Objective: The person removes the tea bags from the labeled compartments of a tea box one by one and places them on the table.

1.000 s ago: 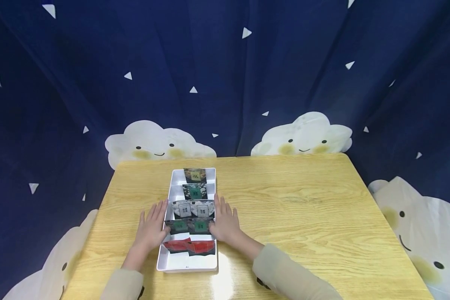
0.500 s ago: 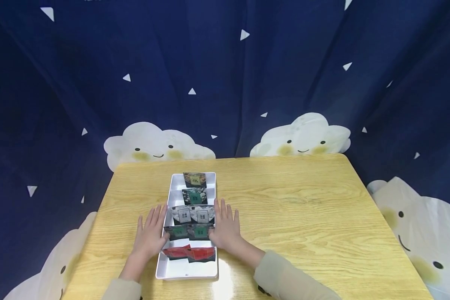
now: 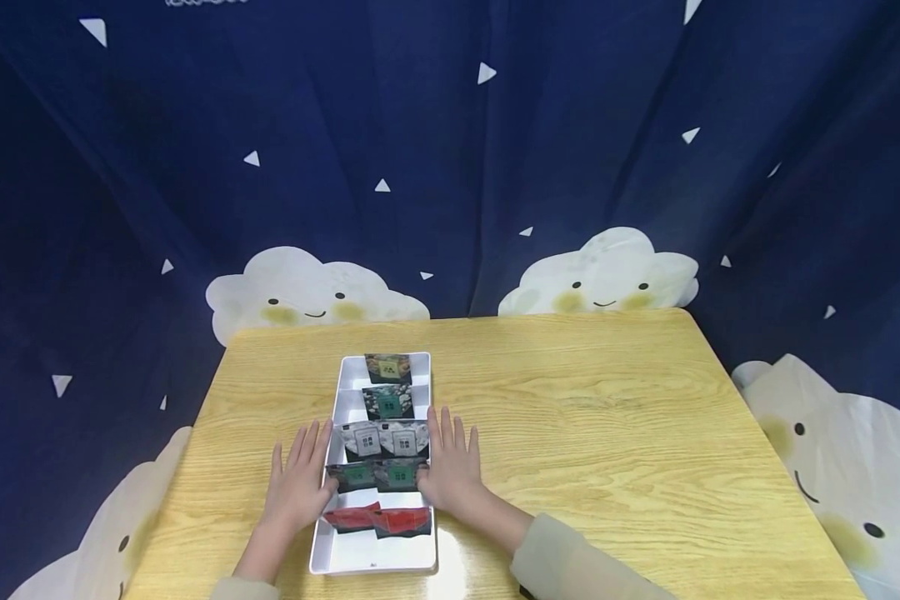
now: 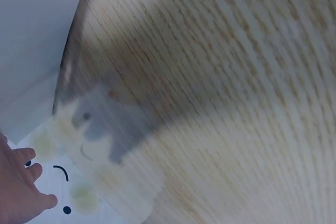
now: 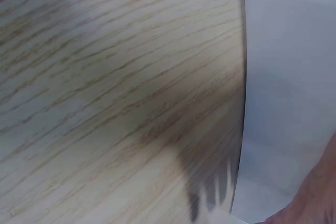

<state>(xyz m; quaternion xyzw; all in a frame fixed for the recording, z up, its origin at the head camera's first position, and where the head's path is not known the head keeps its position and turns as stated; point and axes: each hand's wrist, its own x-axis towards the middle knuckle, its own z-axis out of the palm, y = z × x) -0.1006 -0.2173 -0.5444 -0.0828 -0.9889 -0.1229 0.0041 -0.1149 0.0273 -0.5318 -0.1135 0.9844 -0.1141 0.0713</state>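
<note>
From the head view, I see both hands on a white tray [image 3: 375, 556], which looks to sit flat on the table [image 3: 607, 425]. The left hand [image 3: 296, 492] and right hand [image 3: 453, 475] lie along its opposite long sides, fingers straight and unclenched, pressed to the outer walls; each thumb comes over the rim, near the green pair [image 3: 399, 476]. Whether the thumbs touch those packets I can't tell.

My reading is that the step in hand is steadying or sliding the loaded tray; the next move would call for even pressure from both sides, so it doesn't twist. The tray lies between the hands, its far end well beyond the fingertips. The red pair [image 3: 402, 522] stands nearer the person than the thumbs; the brown packet [image 3: 388, 368] is at the far end.
</note>
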